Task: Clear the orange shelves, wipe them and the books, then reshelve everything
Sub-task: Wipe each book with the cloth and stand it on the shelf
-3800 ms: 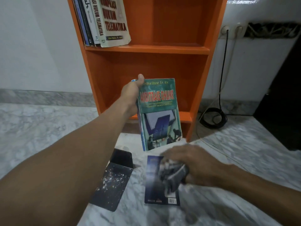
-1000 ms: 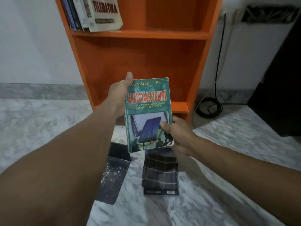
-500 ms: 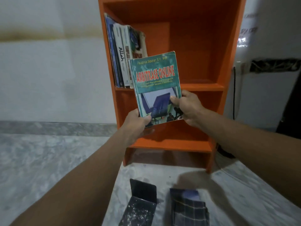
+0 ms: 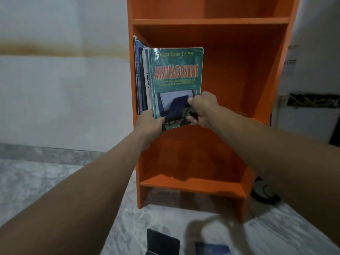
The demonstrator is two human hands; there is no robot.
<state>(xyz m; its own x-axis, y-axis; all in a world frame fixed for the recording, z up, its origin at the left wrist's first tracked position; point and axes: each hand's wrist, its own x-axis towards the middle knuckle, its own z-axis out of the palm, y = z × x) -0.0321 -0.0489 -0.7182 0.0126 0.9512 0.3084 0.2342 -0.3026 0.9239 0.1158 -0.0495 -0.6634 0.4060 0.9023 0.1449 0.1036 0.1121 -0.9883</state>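
A pale wall with a brownish stain band stands behind an orange bookshelf (image 4: 239, 70) that sits on a grey-white marbled floor (image 4: 36, 181). On the middle shelf, a green book (image 4: 176, 76) titled "ARBITRASE ONLINE" stands upright with its cover facing out, pressed against a row of other books (image 4: 142, 80) packed at the left wall of that compartment. The left hand (image 4: 150, 124) grips the green book's lower left corner, its fingers closed around the edge beside the row. The right hand (image 4: 202, 109) pinches the lower right part of the cover, thumb on the front and fingers curled shut behind. The shelf above and the shelf below hold nothing visible. At the bottom edge, on the floor, lie a dark book (image 4: 162, 242) and a blue book (image 4: 211, 248), partly cut off
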